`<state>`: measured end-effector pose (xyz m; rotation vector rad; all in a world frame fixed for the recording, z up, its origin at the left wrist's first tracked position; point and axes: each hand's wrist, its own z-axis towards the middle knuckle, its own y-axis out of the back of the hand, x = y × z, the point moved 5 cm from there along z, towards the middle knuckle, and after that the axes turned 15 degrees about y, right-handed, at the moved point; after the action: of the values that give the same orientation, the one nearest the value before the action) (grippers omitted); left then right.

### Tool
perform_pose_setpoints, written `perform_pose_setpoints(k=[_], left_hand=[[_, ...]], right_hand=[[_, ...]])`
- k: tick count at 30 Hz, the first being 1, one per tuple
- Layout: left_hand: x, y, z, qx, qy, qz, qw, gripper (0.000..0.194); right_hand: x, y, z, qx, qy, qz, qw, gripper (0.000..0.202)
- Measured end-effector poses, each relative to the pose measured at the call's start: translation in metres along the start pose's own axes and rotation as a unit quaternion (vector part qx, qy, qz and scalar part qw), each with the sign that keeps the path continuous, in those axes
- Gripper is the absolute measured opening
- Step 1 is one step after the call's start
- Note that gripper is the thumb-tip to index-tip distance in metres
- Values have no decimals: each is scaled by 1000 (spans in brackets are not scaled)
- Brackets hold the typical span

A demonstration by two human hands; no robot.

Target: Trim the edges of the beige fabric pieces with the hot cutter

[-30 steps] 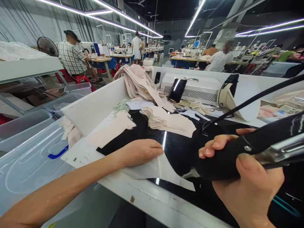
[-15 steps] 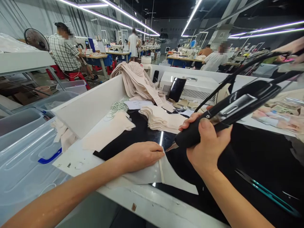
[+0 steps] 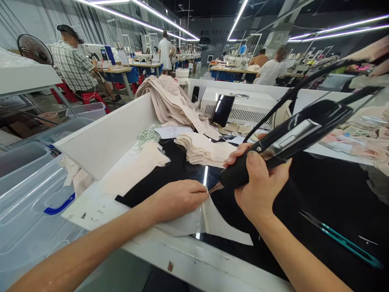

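Observation:
My left hand [image 3: 185, 197] is closed, with thumb and fingertips pinching the upper end of a narrow cream fabric strip [image 3: 205, 219]. This strip lies along a pale fabric piece [image 3: 223, 223] on the black work surface [image 3: 194, 177]. My right hand [image 3: 258, 178] wraps around a black corded handheld tool [image 3: 282, 140] with a silvery panel on its side. Its narrow pointed metal tip [image 3: 216, 187] meets the strip's end right beside my left fingertips; whether it presses on the cloth I cannot tell.
Stacked cream fabric pieces [image 3: 206, 150] lie beyond my hands. Teal tweezers [image 3: 343, 239] rest at right. Behind stand a phone [image 3: 223, 110] and a white vented box [image 3: 252, 106]. Plastic bins [image 3: 24, 202] flank the table at left. Several people sit or stand farther off; another person's hand [image 3: 372, 50] shows at upper right.
The whole view has shifted slightly. The tool's tip has come a little closer to my left fingertips. Both grips stay the same.

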<state>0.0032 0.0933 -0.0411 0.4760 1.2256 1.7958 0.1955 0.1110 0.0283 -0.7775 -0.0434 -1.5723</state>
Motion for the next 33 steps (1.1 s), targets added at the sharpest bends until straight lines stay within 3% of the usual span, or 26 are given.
perform_pose_setpoints(k=[9,19,22,27,33], left_hand=[[4,2,-1,1,6,-15,1000,30],[7,3,-1,4,2,-28,1000,28],[7,4,-1,14,6,-31,999,28],[-3,15,0,-11,-10,-16,1000,27],[-20,17,0,24,-18,-31,999,31]], right_hand=[[12,6,-4,-10,2,-20,1000,60],[17,7,-9,14,0,-21,1000,43],[19,8,-6,-3,-5,-25,1000,46],[29,12,0,-29,5,-10,1000,52],[31,14,-5,-22,-10,0,1000,51]])
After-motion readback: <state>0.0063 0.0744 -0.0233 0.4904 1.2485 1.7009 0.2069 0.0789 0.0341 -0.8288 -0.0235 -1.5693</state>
